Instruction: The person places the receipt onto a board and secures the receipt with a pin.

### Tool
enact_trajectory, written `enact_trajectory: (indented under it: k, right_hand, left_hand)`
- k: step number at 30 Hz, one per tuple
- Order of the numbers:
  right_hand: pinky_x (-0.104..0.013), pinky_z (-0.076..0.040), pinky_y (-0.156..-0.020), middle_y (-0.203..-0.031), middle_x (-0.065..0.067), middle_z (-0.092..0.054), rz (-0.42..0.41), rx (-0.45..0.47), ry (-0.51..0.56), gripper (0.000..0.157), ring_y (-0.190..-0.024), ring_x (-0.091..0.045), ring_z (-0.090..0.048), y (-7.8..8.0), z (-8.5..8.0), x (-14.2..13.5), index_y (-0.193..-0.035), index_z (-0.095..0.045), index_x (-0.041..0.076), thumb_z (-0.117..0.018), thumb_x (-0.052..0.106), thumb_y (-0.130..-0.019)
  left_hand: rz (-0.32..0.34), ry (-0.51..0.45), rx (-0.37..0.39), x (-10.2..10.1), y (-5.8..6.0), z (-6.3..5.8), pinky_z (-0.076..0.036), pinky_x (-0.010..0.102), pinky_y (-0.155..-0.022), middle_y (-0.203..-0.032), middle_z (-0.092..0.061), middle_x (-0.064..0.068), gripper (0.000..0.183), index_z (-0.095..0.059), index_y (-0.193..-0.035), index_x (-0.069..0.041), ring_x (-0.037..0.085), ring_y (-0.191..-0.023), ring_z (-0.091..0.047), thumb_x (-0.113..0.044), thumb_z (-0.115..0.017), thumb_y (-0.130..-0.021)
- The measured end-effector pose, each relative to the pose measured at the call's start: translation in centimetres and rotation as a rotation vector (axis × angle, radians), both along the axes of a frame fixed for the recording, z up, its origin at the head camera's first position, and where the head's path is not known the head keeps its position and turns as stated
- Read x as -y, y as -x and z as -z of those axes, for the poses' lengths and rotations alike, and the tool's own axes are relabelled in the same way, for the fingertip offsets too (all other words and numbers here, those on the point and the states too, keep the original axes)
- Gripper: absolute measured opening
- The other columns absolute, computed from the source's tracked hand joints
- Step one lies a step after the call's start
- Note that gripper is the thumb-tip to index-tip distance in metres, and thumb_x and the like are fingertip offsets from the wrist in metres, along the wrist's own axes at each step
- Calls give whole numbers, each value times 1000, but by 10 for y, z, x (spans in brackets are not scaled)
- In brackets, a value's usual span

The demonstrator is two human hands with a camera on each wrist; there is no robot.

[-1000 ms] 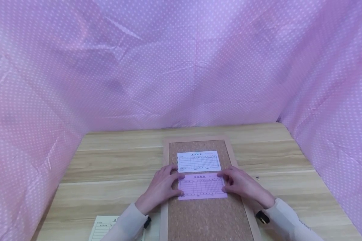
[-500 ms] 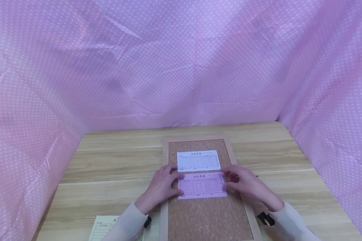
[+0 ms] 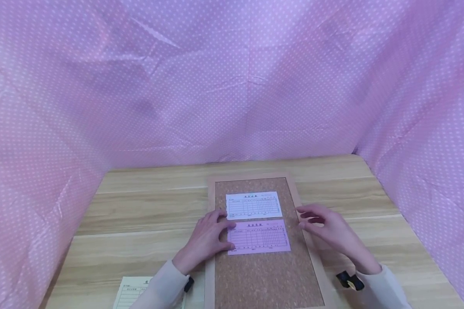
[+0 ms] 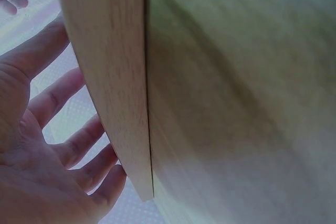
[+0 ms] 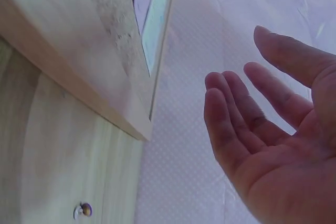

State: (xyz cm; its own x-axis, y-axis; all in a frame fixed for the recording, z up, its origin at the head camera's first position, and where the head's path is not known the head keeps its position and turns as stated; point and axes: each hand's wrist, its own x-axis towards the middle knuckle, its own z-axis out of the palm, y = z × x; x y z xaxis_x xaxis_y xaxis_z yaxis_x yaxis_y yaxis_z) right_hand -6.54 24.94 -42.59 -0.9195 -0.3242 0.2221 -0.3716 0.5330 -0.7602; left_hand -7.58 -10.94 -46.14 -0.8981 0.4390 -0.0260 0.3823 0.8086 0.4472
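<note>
A pink printed form slip lies flat on a wood-framed corkboard, just below a white slip of the same layout. My left hand rests over the board's left frame, its thumb and index fingertip on the pink slip's left edge. In the left wrist view its fingers spread along the frame's side. To the right of the board, my right hand hovers with loosely bent fingers and nothing in them; the right wrist view shows the thumb apart from the fingertips.
A pale yellow slip lies on the wooden table at front left, partly under the left sleeve. A small brass-coloured tack sits on the table right of the board. Pink dotted cloth hangs behind and at both sides.
My right hand has let go of the pink slip's right edge and moved right, off the slip. The left hand stays on the left edge.
</note>
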Motion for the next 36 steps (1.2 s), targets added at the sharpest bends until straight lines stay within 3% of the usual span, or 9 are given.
enact_trajectory:
  k: [6, 11, 16, 23, 25, 36]
  right_hand:
    - [-30, -59, -86, -120, -15, -73, 41, -33, -2, 37, -99, -17, -72, -1, -4, -13, -126, -70, 0, -77, 3, -91]
    - [-15, -53, -89, -119, -15, -73, 106, 3, 14, 37, -104, -8, -69, -6, -9, -25, -129, -69, 4, -76, 6, -94]
    - [-11, -51, -87, -121, -18, -72, 156, 26, 31, 35, -104, -4, -68, -10, -13, -38, -130, -68, 2, -74, 8, -96]
    - [-11, -51, -87, -118, 11, -72, 193, 61, 61, 35, -102, -2, -69, -14, -14, -54, -131, -66, -1, -72, 10, -98]
    - [-10, -50, -87, -118, 12, -72, 203, 53, 54, 35, -103, 2, -67, -15, -13, -57, -131, -67, -1, -72, 9, -98]
    - [-7, -48, -85, -117, -17, -73, 228, 54, 3, 33, -102, 8, -64, -15, -2, -74, -128, -67, -4, -72, 9, -98]
  left_hand:
    - [-2, 1, -4, 0, 0, 0, -35, 62, -111, -143, -52, 15, 55, -74, -126, -15, 42, -138, -43, -35, -91, -79]
    - [-2, 1, -3, -1, 0, 0, -36, 62, -111, -143, -52, 15, 54, -74, -126, -15, 42, -138, -43, -36, -91, -79]
    - [-1, -2, -1, -1, 0, 0, -36, 62, -110, -142, -53, 15, 54, -74, -126, -15, 42, -138, -44, -36, -91, -79]
    - [7, -8, -20, 0, 0, 1, -37, 62, -109, -142, -53, 15, 54, -75, -125, -14, 43, -137, -45, -35, -91, -78]
    - [12, -8, -30, 0, 0, 1, -39, 61, -108, -142, -53, 15, 54, -75, -125, -14, 43, -136, -45, -36, -91, -78]
    - [10, -3, -31, 1, 0, 2, -40, 60, -106, -141, -53, 15, 54, -75, -125, -13, 42, -136, -45, -36, -91, -78]
